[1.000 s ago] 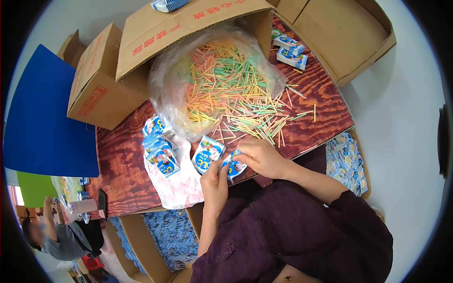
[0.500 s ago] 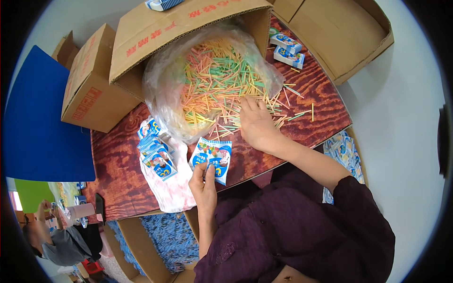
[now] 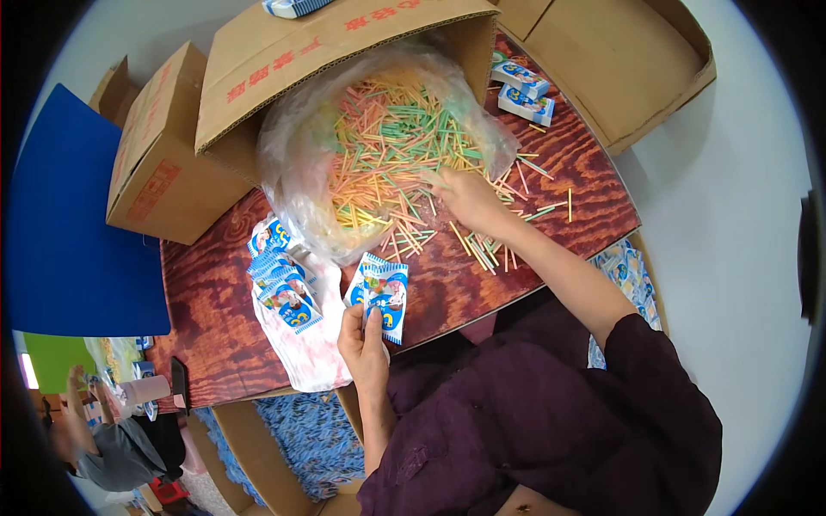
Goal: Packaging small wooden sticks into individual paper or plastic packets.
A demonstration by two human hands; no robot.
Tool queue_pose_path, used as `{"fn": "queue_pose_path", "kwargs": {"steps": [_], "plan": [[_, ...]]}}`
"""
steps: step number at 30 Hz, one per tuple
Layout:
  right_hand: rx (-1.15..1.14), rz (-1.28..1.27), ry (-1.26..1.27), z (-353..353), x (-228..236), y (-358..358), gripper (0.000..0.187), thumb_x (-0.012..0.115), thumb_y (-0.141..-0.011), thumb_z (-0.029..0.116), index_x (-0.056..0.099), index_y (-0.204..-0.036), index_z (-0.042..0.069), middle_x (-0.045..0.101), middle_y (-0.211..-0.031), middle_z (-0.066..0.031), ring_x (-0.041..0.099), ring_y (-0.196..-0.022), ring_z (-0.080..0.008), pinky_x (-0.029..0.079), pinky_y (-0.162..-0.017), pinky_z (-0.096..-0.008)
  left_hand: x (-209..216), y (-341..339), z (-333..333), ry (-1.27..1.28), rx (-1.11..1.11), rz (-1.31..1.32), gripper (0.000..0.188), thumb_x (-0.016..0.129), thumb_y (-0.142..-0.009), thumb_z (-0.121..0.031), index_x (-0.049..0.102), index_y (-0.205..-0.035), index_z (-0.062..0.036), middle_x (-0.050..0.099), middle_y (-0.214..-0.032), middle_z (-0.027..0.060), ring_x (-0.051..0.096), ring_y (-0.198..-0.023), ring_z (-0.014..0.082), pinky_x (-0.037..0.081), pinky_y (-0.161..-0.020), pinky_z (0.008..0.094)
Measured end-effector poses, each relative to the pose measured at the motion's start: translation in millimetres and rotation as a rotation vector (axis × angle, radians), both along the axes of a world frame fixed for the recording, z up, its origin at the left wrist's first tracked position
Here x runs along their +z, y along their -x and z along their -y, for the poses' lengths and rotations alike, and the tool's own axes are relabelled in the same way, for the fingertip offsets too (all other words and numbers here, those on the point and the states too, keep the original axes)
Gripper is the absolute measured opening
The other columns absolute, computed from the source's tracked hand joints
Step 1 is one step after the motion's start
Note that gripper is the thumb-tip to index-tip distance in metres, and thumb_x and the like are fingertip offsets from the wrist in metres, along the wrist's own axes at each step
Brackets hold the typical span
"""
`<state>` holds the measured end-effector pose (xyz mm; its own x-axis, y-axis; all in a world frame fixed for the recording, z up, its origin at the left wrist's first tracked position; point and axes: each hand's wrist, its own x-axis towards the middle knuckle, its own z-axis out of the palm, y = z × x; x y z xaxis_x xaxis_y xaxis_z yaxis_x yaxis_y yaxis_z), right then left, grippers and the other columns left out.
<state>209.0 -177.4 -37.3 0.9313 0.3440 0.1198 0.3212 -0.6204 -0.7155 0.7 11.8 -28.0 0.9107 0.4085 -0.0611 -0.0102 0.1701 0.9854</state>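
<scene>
My left hand [image 3: 365, 348] pinches a small blue and white packet [image 3: 385, 301] near the table's front edge. A second packet shows partly behind it. My right hand [image 3: 473, 204] is over the mouth of a clear plastic bag [image 3: 288, 172], its fingers curled together at the pile of thin pink, yellow and green sticks [image 3: 404, 129]. Whatever lies between those fingers is too small to make out. Loose sticks [image 3: 482, 251] lie on the table below that hand. Left of my left hand, several more packets [image 3: 288, 297] overlap on a pink and white cloth [image 3: 301, 361].
A cardboard box [image 3: 344, 34] lies around the bag, with another box [image 3: 159, 163] to its left. Two small cartons [image 3: 525, 105] sit at the table's far right, near an open box [image 3: 611, 69]. Boxes of wrappers [image 3: 310, 439] stand below. Another person [image 3: 120, 447] sits at far left.
My right hand has moved slightly up and left toward the bag. The sticks beneath it have spread, some toward the front edge. My left hand has shifted, and its front packet is now turned upright.
</scene>
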Motion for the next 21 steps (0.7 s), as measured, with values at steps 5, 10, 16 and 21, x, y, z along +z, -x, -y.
{"fn": "queue_pose_path", "kwargs": {"steps": [5,10,16,21], "plan": [[0.149,-0.96,-0.943,13.7,18.5,-17.5,0.012,0.058,-0.094,0.011,0.047,-0.09,0.008,0.051,-0.068,-0.0007,0.042,-0.048,-0.0053,0.029,-0.04,-0.0208,4.1,-1.5,9.8,0.012,-0.072,-0.083,0.009,0.058,-0.093,-0.003,0.057,-0.101,0.0015,0.061,-0.088,-0.0003,0.053,-0.077,0.0029,0.043,-0.069,0.0176],[0.257,-1.141,-1.187,26.6,8.5,-16.2,0.008,0.055,-0.095,0.009,0.048,-0.096,0.005,0.053,-0.074,-0.0042,0.042,-0.051,-0.0062,0.027,-0.041,-0.0201,5.7,-6.6,17.1,0.009,-0.086,-0.067,0.009,0.058,-0.093,-0.003,0.057,-0.101,0.0012,0.062,-0.089,0.0004,0.054,-0.078,0.0036,0.043,-0.069,0.0181],[0.132,-1.122,-1.167,26.2,8.2,3.9,0.018,0.056,-0.095,0.014,0.054,-0.107,0.0,0.053,-0.073,-0.0031,0.041,-0.051,-0.0059,0.026,-0.04,-0.0179,9.7,-8.0,17.2,0.064,-0.085,-0.062,0.009,0.058,-0.093,-0.002,0.057,-0.101,0.0013,0.064,-0.091,0.0019,0.056,-0.08,0.0041,0.045,-0.072,0.0187],[0.208,-1.038,-0.993,16.3,3.6,15.7,0.024,0.054,-0.097,0.02,0.056,-0.109,-0.001,0.053,-0.069,0.0004,0.042,-0.049,-0.003,0.026,-0.037,-0.0164,8.7,-6.8,16.8,0.095,-0.077,-0.057,0.01,0.058,-0.093,-0.002,0.058,-0.102,0.0015,0.065,-0.092,0.0033,0.058,-0.081,0.0055,0.046,-0.074,0.0197]]}}
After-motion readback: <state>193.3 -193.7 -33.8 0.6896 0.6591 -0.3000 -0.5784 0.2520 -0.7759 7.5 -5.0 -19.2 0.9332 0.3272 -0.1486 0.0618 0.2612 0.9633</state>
